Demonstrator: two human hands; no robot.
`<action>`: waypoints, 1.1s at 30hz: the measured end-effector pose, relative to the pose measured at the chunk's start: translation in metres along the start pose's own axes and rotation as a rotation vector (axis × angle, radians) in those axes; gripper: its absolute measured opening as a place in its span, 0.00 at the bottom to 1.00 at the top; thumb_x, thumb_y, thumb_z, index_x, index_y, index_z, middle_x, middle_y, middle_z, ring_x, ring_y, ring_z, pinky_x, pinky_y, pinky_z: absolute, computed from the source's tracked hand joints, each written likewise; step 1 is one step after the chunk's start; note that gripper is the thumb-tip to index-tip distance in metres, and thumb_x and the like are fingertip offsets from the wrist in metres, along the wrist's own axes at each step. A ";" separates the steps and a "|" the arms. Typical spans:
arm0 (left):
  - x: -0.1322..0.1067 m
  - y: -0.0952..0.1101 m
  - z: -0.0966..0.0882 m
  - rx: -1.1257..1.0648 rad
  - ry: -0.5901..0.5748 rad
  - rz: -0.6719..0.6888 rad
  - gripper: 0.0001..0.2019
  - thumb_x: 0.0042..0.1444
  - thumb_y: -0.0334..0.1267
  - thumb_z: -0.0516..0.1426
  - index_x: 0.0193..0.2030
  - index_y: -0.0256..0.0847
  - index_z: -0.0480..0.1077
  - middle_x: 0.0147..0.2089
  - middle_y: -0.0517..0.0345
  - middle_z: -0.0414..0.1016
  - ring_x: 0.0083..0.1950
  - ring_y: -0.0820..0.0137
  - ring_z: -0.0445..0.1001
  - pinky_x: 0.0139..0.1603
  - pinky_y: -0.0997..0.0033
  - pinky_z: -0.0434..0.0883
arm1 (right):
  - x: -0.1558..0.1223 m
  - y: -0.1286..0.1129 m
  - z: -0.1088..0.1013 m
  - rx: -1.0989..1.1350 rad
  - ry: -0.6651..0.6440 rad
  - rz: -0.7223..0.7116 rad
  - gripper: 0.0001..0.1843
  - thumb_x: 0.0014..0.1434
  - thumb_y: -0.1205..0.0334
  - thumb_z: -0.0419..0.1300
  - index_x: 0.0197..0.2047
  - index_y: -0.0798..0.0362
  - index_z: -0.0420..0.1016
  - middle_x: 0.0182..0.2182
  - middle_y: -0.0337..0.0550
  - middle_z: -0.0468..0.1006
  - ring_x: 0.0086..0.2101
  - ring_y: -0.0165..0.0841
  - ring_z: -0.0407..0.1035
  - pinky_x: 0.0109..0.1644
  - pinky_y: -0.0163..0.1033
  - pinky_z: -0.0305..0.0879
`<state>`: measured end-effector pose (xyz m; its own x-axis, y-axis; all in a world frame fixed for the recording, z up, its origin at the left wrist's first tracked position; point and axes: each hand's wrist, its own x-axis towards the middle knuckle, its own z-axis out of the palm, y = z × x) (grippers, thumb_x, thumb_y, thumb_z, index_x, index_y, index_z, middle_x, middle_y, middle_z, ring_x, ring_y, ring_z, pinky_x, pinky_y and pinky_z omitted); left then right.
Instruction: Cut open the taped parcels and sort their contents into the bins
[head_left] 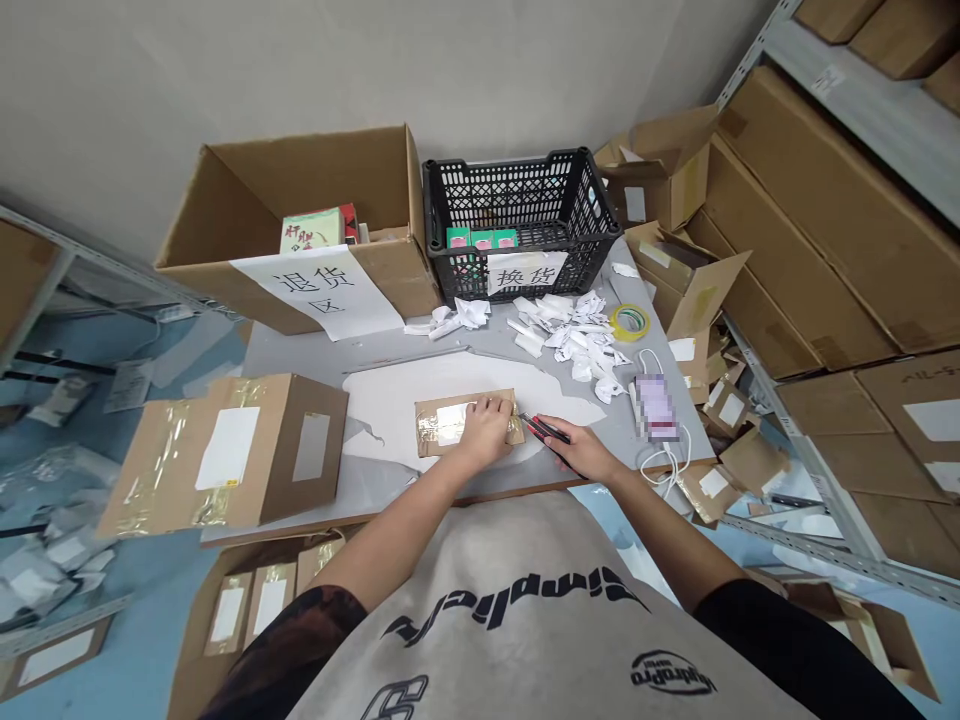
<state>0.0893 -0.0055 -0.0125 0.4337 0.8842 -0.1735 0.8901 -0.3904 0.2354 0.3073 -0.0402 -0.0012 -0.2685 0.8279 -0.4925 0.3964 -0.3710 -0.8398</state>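
A small flat cardboard parcel point(450, 425) with tape and a white label lies on the grey table point(300, 350) in front of me. My left hand point(487, 430) presses down on its right half, fingers curled over the top. My right hand point(581, 450) grips a red and black utility knife point(541, 428), its tip touching the parcel's right end.
A taped carton point(232, 450) sits at left. Behind stand an open cardboard box point(300, 210) with a paper sign and a black plastic crate point(517, 215). Torn label scraps point(570, 335), a tape roll point(630, 320) and a phone point(656, 405) on a white cable lie at right. Shelves with cartons stand at right.
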 end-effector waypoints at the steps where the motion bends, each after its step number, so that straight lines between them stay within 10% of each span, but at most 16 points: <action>1: 0.000 0.000 0.001 0.000 0.006 0.007 0.29 0.41 0.40 0.67 0.50 0.39 0.65 0.53 0.43 0.71 0.55 0.49 0.65 0.50 0.51 0.64 | 0.000 0.001 0.002 -0.006 0.010 -0.007 0.28 0.61 0.57 0.58 0.64 0.44 0.68 0.30 0.38 0.78 0.20 0.27 0.67 0.24 0.34 0.68; 22: -0.004 -0.007 0.007 -0.134 0.170 0.140 0.31 0.39 0.35 0.68 0.51 0.39 0.63 0.58 0.44 0.63 0.65 0.50 0.59 0.65 0.49 0.61 | -0.007 0.026 0.037 0.194 0.108 0.072 0.32 0.62 0.52 0.58 0.68 0.44 0.61 0.21 0.33 0.73 0.20 0.29 0.70 0.24 0.36 0.73; 33: 0.004 -0.010 0.001 -0.131 0.128 0.148 0.31 0.38 0.35 0.68 0.51 0.41 0.64 0.58 0.45 0.65 0.62 0.49 0.62 0.62 0.47 0.62 | -0.010 0.014 0.004 0.173 -0.062 0.105 0.32 0.59 0.50 0.61 0.66 0.43 0.66 0.17 0.33 0.71 0.16 0.29 0.64 0.17 0.34 0.63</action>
<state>0.0825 0.0018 -0.0162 0.5294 0.8484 -0.0074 0.7888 -0.4889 0.3726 0.3123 -0.0548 -0.0092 -0.2896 0.7550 -0.5883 0.2702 -0.5251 -0.8070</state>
